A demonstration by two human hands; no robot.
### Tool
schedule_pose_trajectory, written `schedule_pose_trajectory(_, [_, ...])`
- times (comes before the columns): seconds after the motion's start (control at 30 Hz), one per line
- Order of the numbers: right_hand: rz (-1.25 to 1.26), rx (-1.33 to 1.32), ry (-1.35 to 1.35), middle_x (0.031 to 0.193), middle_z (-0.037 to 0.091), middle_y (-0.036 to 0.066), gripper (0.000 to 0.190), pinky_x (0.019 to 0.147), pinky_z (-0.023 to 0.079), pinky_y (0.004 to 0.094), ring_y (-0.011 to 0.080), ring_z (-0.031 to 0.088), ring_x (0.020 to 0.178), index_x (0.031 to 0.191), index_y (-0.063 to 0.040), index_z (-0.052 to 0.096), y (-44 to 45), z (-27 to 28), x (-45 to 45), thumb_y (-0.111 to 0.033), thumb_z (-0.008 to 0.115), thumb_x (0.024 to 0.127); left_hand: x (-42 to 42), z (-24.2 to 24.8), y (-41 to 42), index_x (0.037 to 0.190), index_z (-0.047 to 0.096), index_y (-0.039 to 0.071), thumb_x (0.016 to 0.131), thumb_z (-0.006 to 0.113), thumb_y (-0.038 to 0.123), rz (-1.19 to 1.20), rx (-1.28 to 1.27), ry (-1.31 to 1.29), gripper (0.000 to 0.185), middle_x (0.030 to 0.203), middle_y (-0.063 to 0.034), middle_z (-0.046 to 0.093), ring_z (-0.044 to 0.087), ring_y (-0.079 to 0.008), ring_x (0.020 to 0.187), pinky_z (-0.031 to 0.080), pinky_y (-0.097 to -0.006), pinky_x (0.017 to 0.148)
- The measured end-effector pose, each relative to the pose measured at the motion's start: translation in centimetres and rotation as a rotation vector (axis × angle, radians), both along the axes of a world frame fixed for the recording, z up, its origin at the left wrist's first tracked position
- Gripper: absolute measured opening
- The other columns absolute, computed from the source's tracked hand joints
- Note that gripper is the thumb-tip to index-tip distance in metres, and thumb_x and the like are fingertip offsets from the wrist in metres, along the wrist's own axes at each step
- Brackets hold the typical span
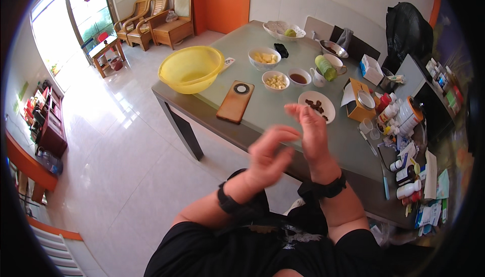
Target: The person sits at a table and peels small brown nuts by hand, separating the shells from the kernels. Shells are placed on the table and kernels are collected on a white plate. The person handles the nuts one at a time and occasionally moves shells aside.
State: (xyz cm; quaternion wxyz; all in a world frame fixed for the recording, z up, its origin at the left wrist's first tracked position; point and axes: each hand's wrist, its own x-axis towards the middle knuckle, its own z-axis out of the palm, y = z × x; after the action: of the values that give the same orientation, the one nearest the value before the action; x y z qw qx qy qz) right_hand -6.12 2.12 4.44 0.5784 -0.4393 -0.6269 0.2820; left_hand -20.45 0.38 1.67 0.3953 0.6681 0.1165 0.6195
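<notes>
My left hand [271, 155], blurred, is raised in front of the table's near edge with its fingers curled and apart, holding nothing that shows. Close beside it, my right hand [313, 133] is lifted with nothing visible in it, just in front of a white plate [329, 104] of dark brown pieces. Behind the plate are a small bowl of pale diced pieces [276, 81], a bowl of dark liquid [298, 79] and a larger bowl of yellow chunks [264, 58]. A smartphone [235, 102] lies back up, left of these bowls. A yellow plastic basin [191, 70] stands at the table's left corner.
A green-wrapped roll [326, 68] rests on a white cup [318, 78]. Farther back are a scalloped bowl [273, 30], a metal bowl [333, 49] and a black object [281, 50]. An orange box [355, 104], several bottles and a pen [368, 142] crowd the table's right side.
</notes>
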Motion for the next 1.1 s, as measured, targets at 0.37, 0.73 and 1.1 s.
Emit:
schedule_pose_trajectory(0.37, [0.106, -0.001, 0.406, 0.083, 0.060, 0.002, 0.020, 0.057, 0.045, 0.0208, 0.0063, 0.054, 0.064, 0.105, -0.001, 0.050, 5.3, -1.9, -7.6, -0.010, 0.062, 0.091, -19.6, -1.6, 19.6, 0.142, 0.029, -0.005, 0.083, 0.072, 0.020, 1.145, -0.568, -0.383, 0.077, 0.138, -0.0234, 0.040, 0.044, -0.0303, 0.125, 0.038, -0.0368, 0.101])
schedule_pose_trajectory(0.73, [0.014, 0.180, 0.083, 0.088, 0.060, 0.006, 0.028, 0.062, 0.046, 0.0208, 0.0069, 0.055, 0.068, 0.115, 0.001, 0.049, 6.7, -5.9, -6.7, -0.012, 0.060, 0.092, -21.0, -3.6, 21.3, 0.124, 0.044, -0.005, 0.074, 0.044, -0.010, 0.465, -0.705, -0.650, 0.050, 0.115, -0.0162, 0.055, 0.058, -0.0267, 0.103, 0.048, -0.0368, 0.089])
schedule_pose_trajectory(1.1, [0.228, -0.192, 0.262, 0.122, 0.054, 0.015, 0.078, 0.070, 0.052, 0.0268, 0.0182, 0.061, 0.090, 0.141, -0.002, 0.027, 5.7, -3.9, -6.5, -0.055, 0.053, 0.091, -16.4, 1.6, 11.0, 0.123, 0.045, -0.005, 0.072, 0.037, -0.009, 0.352, -0.566, -0.617, 0.052, 0.115, -0.0165, 0.056, 0.059, -0.0283, 0.104, 0.052, -0.0387, 0.088])
